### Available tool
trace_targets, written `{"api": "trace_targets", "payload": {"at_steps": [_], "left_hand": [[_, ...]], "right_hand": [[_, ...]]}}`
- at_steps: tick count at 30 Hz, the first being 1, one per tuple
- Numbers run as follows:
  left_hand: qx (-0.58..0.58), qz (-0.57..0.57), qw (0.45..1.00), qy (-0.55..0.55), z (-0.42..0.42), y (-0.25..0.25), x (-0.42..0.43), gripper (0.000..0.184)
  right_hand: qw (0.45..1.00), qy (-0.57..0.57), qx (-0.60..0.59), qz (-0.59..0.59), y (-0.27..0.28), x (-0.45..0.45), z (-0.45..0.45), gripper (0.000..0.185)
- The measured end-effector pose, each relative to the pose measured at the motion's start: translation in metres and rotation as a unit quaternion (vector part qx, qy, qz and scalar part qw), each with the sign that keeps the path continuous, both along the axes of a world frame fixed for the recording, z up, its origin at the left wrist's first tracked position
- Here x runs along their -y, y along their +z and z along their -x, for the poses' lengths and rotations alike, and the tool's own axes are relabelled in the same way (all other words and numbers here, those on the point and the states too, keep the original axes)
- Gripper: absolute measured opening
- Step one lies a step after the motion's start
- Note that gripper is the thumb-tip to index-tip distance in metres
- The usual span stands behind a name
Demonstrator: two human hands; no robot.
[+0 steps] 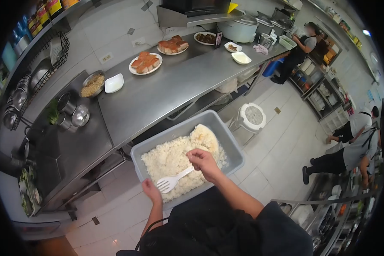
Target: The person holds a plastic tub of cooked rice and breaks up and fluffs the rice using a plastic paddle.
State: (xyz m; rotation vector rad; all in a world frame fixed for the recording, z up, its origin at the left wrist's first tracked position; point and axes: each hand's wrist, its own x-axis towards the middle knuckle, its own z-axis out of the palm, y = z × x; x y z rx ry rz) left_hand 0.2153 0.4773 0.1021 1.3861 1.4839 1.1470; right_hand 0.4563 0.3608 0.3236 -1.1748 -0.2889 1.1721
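A grey plastic tub (pixel 230 158) full of cooked white rice (pixel 166 153) is in front of my body. My left hand (pixel 152 190) is closed on the tub's near left edge. Above the rice, my right hand (pixel 203 165) has its thumb and fingertips pinched together; what is between them is too small to make out. A white slotted rice paddle (pixel 168 183) lies over the rice with its prongs toward my left hand. Its handle runs up to the underside of my right hand, and whether those fingers hold it I cannot tell. A compact rice mound (pixel 204 137) fills the far corner.
Beyond the tub runs a steel counter (pixel 158 94) with plates of reddish meat slabs (pixel 146 62), white dishes (pixel 114 83) and a grain-filled bowl (pixel 92 85). A lidded white bin (pixel 251 116) is on the floor at right. Several people (pixel 301 49) stand farther off on the right.
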Motion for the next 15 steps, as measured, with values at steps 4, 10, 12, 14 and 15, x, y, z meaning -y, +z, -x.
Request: {"api": "trace_targets", "payload": {"at_steps": [4, 10, 12, 14, 15], "left_hand": [[0.181, 0.125, 0.966, -0.137, -0.055, 0.082, 0.031, 0.010], [0.227, 0.045, 0.943, -0.241, -0.092, 0.237, 0.029, 0.011], [0.248, 0.026, 0.932, -0.264, -0.095, 0.268, 0.029, 0.010], [0.244, -0.068, 0.912, -0.323, -0.098, 0.288, 0.029, 0.014], [0.242, -0.068, 0.913, -0.321, -0.098, 0.297, 0.029, 0.014]], "right_hand": [[0.992, -0.040, 0.115, -0.027, 0.018, -0.010, 0.006, 0.012], [0.948, -0.056, 0.283, -0.132, 0.060, -0.014, 0.012, 0.010], [0.940, -0.050, 0.301, -0.154, 0.064, -0.013, 0.013, 0.010], [0.926, -0.050, 0.338, -0.160, 0.065, -0.013, 0.012, 0.010], [0.927, -0.047, 0.336, -0.160, 0.066, -0.013, 0.012, 0.010]]}}
